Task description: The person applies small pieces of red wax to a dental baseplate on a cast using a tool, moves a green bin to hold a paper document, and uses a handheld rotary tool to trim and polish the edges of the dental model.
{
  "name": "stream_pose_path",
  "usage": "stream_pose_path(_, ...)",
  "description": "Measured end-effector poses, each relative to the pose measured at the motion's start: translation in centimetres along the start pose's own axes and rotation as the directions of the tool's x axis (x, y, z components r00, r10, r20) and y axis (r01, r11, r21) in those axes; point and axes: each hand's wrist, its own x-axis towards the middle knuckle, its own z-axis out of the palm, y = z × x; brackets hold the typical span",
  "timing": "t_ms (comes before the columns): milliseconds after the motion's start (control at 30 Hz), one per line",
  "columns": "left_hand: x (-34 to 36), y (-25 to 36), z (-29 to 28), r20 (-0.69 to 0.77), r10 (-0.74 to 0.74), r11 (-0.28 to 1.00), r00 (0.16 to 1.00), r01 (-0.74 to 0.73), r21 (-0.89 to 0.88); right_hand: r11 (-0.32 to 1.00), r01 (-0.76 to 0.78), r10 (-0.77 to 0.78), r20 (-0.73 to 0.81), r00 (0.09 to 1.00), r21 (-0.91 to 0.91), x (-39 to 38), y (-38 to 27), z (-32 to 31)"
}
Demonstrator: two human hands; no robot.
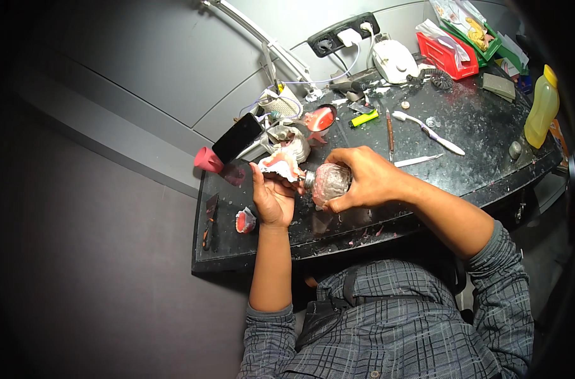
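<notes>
Where the plaid sleeves (499, 297) end, two bare forearms reach over the dark desk (477, 170), which is strewn with pink scraps along its near edge. On the left, a small red-and-white dental model (245, 220) sits beside the left wrist, and a scraper with a brown handle (209, 221) lies farther out, near the desk's side edge. The left hand (276, 205), palm turned up, holds a pink-and-white dental model (280, 166) above the desk, thumb raised along its side; the fingers underneath are partly hidden. The right hand (373, 177) grips a rounded clear glass bottle (333, 183), thumb on the near side and fingers over the far side. The bottle is tipped sideways, its metal neck (309, 181) pointing at the left hand; whether the neck touches the fingers, I cannot tell.

Beyond the right hand lie a slim white tool (419, 160), a white toothbrush (429, 132), a brown-handled tool (390, 132) and a yellow marker (364, 119). Past the left hand are a pink cup (207, 160), a dark phone (238, 138), a whitish lump (296, 146) and a red-filled dish (321, 118). A yellow bottle (541, 110) stands at the far right. Toward the wall come a white appliance (395, 61), a red bin (448, 60) and a black power strip (325, 44).
</notes>
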Motion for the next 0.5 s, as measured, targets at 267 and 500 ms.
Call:
stream_pose_path(267, -0.1, 0.2, 0.1, 0.030, -0.010, 1.000, 1.000, 0.009, 0.017, 1.000, -0.029, 0.030, 0.032, 0.999, -0.005, -0.1, -0.1, -0.1)
stream_pose_path(500, -0.3, 0.8, 0.1, 0.071, -0.104, 0.987, 0.992, 0.112, -0.116, 0.997, 0.005, -0.005, -0.001, 1.000, 0.071, 0.0, -0.4, -1.2)
